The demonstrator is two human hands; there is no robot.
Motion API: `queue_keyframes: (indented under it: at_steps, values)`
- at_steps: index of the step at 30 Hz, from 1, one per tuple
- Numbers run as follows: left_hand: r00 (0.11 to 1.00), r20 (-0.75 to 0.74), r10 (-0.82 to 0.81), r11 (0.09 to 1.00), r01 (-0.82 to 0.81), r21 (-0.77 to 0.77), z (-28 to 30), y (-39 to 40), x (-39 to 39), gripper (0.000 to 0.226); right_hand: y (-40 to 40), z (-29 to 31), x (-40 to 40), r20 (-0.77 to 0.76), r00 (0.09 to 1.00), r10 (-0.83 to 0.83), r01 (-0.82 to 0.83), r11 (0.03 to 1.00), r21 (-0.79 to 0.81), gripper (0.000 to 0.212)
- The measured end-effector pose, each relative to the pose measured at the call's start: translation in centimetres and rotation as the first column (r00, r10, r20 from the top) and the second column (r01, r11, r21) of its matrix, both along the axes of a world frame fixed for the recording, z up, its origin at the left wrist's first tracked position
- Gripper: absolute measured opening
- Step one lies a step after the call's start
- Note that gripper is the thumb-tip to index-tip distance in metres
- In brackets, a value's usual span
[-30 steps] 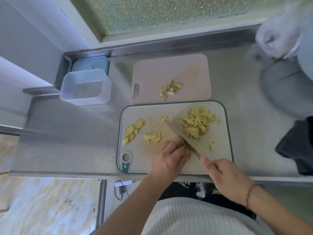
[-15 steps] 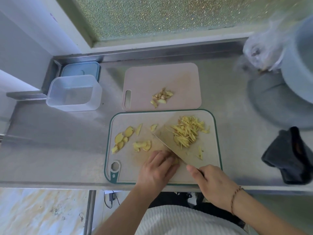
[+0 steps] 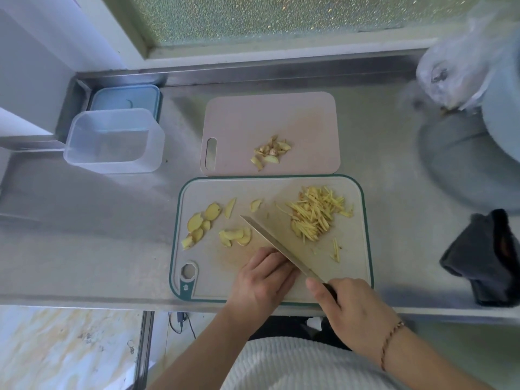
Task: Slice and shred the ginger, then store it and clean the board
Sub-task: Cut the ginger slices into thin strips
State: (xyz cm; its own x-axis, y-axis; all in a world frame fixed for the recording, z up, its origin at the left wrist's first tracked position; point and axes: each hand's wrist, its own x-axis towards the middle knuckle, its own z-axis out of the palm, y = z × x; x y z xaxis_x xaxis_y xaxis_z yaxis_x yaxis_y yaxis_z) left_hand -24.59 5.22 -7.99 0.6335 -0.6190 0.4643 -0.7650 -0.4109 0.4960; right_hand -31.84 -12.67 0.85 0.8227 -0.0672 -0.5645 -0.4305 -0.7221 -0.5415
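At lower centre, the right hand (image 3: 354, 311) grips the knife (image 3: 278, 246) over the green-rimmed cutting board (image 3: 363, 220); the left hand (image 3: 261, 280), fingers curled, seemingly pins ginger, hidden beneath.

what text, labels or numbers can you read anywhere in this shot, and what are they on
None: no readable words, brand or numbers anywhere in this view.
Blue container lid: a small dark curved mark, too small to tell whether it is a letter.
Green-rimmed cutting board, pink cutting board, knife and clear container: no print shows.
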Motion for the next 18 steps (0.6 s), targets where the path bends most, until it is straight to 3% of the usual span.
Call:
queue_keyframes:
  at_steps: [5, 18]
  values:
    - [1.0, -0.029, 0.013, 1.0, -0.012, 0.009, -0.1, 0.2, -0.3, 0.013, 0.1, 0.4, -0.9, 0.008, 0.999, 0.034, -0.034, 0.999, -0.041, 0.078]
    - [0.997, -0.071, 0.033, 0.999, -0.032, 0.006, 0.0, 0.0, -0.1, 0.01, 0.1, 1.2, 0.5, -0.076, 0.997, -0.006, 0.007, 1.0, 0.022, 0.065]
